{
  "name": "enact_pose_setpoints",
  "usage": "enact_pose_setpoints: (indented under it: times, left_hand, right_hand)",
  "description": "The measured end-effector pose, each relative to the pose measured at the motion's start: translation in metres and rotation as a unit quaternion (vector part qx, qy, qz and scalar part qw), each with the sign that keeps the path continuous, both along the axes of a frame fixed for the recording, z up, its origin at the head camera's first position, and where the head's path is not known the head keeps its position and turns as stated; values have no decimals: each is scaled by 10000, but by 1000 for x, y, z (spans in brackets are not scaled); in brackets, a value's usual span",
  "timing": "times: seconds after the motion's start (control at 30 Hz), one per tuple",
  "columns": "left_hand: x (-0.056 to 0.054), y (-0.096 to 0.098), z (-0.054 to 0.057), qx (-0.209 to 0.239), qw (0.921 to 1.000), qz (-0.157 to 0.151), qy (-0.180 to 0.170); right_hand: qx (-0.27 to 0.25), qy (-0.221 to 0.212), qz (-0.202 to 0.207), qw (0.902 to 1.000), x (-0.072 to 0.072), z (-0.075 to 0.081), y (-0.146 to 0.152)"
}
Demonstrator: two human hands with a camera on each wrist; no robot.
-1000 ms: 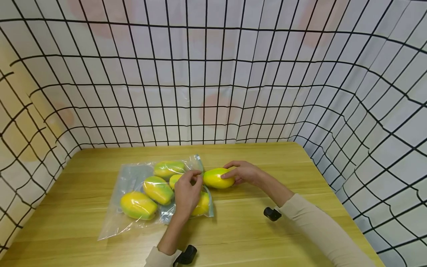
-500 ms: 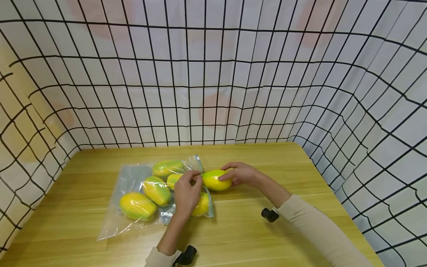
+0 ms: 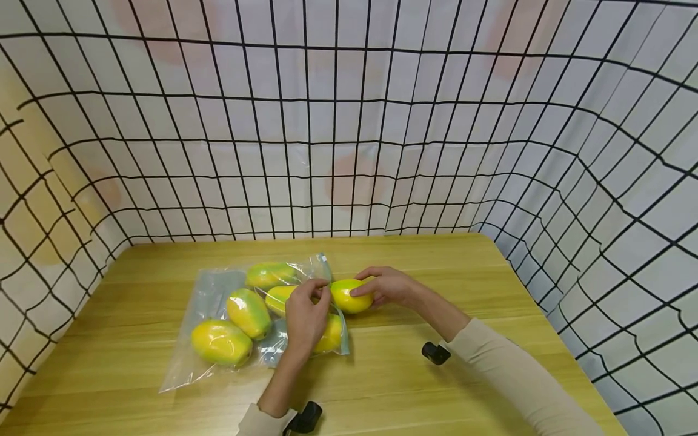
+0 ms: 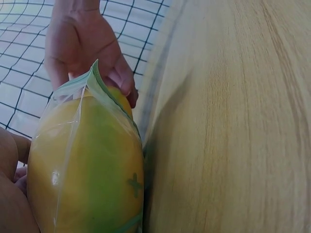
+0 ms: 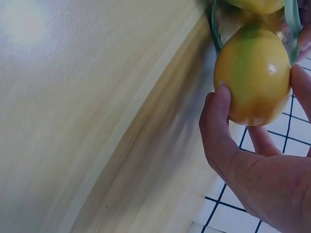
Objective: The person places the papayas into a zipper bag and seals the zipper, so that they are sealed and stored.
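A clear zip bag [image 3: 207,284] lies flat on the table with several yellow-green papayas in it, one of them a papaya [image 3: 220,342] at the lower left. My left hand [image 3: 306,315] pinches the upper lip of the bag's mouth, lifting it a little. Fingers and thumb of my right hand [image 3: 389,286] grip another papaya [image 3: 351,297] from its outer end. That papaya's inner end is at the bag's mouth, between the green zip edges [image 5: 291,24] in the right wrist view. A bagged papaya [image 4: 92,165] fills much of the left wrist view.
The wooden table [image 3: 414,375] extends to both sides and in front of the bag. A black wire grid [image 3: 349,139] over pale cloth encloses its back and sides. Black wrist cameras [image 3: 436,352] stick out from both sleeves.
My right hand has moved left, pushing its papaya against the bag's mouth. Papayas inside the bag have shifted left. The left hand stays where it was.
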State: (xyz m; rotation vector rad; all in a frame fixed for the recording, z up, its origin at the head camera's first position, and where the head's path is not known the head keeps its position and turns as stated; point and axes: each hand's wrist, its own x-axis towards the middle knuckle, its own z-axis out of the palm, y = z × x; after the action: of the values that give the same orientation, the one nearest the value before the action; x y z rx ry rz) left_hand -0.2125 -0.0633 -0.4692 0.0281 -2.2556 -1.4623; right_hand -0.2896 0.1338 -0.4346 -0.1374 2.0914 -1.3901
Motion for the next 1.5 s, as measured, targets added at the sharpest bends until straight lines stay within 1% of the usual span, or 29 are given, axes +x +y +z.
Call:
enact_pose_setpoints:
  times: [0.17, 0.37, 0.47, 0.63, 0.73, 0.83, 0.93, 1.07, 1.17, 1.27, 1.37, 1.5]
  left_hand:
    - [-1, 1, 0, 4, 10000, -11, 55]
    - [-1, 2, -1, -44, 9999, 77, 107]
    - [-1, 1, -1, -129, 9996, 144, 212]
    - [-1, 1, -1, -191, 9992, 208, 294]
    - [-2, 0, -3, -168, 9993, 208, 268]
    - [-2, 0, -3, -142, 9995, 180, 215]
    - [-1, 1, -3, -135, 9997, 181, 137]
    - [0, 1, -2, -120, 9996, 266, 34]
    - [0, 1, -2, -99, 9995, 315, 5]
    - [0, 2, -2, -78, 9994, 342, -10]
    - [0, 2, -1, -55, 9994, 349, -28]
    - [1, 1, 0, -3, 9995, 327, -39]
  right_hand:
    - [-99, -57, -53, 9999, 2, -3, -3]
    - [-179, -80, 70, 9998, 2, -8, -4]
    - [-240, -162, 104, 9995, 2, -8, -6]
    - [-432, -472, 150, 9978, 3, -4, -9]
    - [-598, -728, 141, 9955, 4, -2, -11]
    - [-739, -887, 170, 9932, 4, -1, -12]
    - [-815, -947, 240, 9919, 4, -2, -13]
    - [-821, -929, 320, 9918, 4, -2, -16]
    - [-803, -912, 261, 9922, 5, -2, -19]
    - [-845, -909, 83, 9922, 6, -2, -21]
    - [-945, -920, -86, 9912, 8, -2, -22]
    - [-1092, -821, -176, 9905, 10, -4, -25]
